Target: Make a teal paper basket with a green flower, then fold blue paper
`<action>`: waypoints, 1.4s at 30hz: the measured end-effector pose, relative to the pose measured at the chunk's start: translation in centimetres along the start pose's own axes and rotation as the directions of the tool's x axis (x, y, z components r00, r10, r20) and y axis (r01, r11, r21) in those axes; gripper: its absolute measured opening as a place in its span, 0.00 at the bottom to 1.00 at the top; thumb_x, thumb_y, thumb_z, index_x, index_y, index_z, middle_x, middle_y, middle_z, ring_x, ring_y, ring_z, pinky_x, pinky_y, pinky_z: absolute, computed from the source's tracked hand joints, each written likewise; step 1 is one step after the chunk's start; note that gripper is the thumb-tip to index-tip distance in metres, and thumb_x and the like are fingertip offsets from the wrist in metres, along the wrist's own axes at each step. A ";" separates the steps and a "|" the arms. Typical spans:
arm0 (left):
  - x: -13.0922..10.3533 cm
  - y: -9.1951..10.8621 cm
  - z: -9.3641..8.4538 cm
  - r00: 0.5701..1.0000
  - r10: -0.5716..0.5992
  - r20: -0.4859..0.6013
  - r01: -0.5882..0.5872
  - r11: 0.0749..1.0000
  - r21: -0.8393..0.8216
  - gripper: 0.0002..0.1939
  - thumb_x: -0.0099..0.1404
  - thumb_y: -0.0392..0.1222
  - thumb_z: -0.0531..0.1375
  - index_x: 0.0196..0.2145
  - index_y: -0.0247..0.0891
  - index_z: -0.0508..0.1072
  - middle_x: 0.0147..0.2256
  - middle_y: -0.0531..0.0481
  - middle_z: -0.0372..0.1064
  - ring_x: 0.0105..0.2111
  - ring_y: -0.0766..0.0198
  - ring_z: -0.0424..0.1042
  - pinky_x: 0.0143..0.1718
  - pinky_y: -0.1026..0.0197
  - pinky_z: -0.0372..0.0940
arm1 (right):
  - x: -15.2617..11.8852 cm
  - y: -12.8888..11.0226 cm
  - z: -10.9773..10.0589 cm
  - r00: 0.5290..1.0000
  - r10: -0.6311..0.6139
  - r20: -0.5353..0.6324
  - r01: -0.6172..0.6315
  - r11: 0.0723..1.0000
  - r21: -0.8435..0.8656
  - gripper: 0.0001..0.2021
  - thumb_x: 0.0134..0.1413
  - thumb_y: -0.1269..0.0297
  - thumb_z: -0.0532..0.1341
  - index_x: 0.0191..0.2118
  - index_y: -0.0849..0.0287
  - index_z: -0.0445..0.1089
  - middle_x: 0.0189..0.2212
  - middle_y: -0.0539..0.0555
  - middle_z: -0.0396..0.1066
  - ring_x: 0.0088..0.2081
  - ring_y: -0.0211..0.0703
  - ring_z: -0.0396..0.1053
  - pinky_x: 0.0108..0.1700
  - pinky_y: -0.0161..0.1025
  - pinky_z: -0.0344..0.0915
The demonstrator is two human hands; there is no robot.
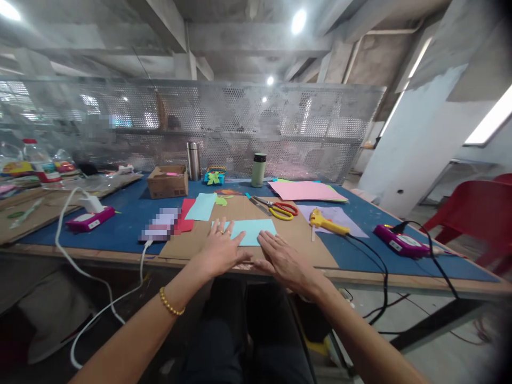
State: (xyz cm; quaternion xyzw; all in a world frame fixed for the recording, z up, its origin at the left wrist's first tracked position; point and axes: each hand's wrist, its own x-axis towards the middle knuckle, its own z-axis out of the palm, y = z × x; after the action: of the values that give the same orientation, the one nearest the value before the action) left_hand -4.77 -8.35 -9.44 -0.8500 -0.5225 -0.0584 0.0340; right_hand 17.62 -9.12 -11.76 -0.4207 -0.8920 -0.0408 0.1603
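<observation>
A light blue sheet of paper [252, 230] lies on a brown cardboard mat [304, 240] at the near edge of the table. My left hand [221, 249] rests flat on the sheet's left end, fingers spread, a ring on one finger and a bead bracelet at the wrist. My right hand [283, 260] lies flat on its right end, palm down. The thumbs almost meet at the table's front edge. Neither hand grips anything.
Scissors with red and yellow handles [278, 208] and a yellow glue gun [326, 222] lie to the right. Pink paper [306, 190], a cardboard box [168, 182], a steel flask [193, 160] and a green tumbler [258, 170] stand behind. Magenta boxes [401, 241], cables and a red chair [476, 210] flank the table.
</observation>
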 end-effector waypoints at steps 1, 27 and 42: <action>-0.1 0.7 0.3 0.997 0.046 -0.065 -0.045 0.999 0.016 0.38 0.72 0.66 0.45 0.70 0.41 0.61 0.72 0.37 0.46 0.73 0.39 0.41 0.70 0.35 0.39 | 0.0 0.0 -0.1 1.000 -0.002 0.006 0.001 1.000 0.007 0.37 0.68 0.40 0.51 0.68 0.67 0.60 0.68 0.73 0.58 0.71 0.62 0.53 0.69 0.61 0.55; -6.7 -5.3 2.2 0.940 0.091 -0.329 -0.010 0.971 0.239 0.24 0.72 0.59 0.54 0.62 0.55 0.72 0.66 0.42 0.64 0.69 0.39 0.55 0.67 0.32 0.50 | 0.0 0.1 -0.5 0.997 0.006 0.079 -0.004 1.000 -0.024 0.49 0.58 0.31 0.56 0.71 0.69 0.55 0.70 0.75 0.52 0.72 0.64 0.49 0.70 0.61 0.52; -5.8 -3.3 -0.1 0.970 -0.033 -0.240 0.070 0.987 0.147 0.18 0.75 0.52 0.53 0.44 0.45 0.82 0.55 0.43 0.73 0.59 0.47 0.66 0.59 0.45 0.60 | -0.2 0.1 -0.2 0.999 -0.001 0.043 0.000 1.000 0.021 0.44 0.63 0.35 0.54 0.70 0.67 0.56 0.70 0.72 0.54 0.72 0.62 0.50 0.70 0.61 0.52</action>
State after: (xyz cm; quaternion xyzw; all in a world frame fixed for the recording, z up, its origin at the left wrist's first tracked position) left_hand -10.27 -11.98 -10.15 -0.8179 -0.5396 -0.1196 0.1601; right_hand 17.87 -9.20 -11.58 -0.4195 -0.8957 -0.0227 0.1455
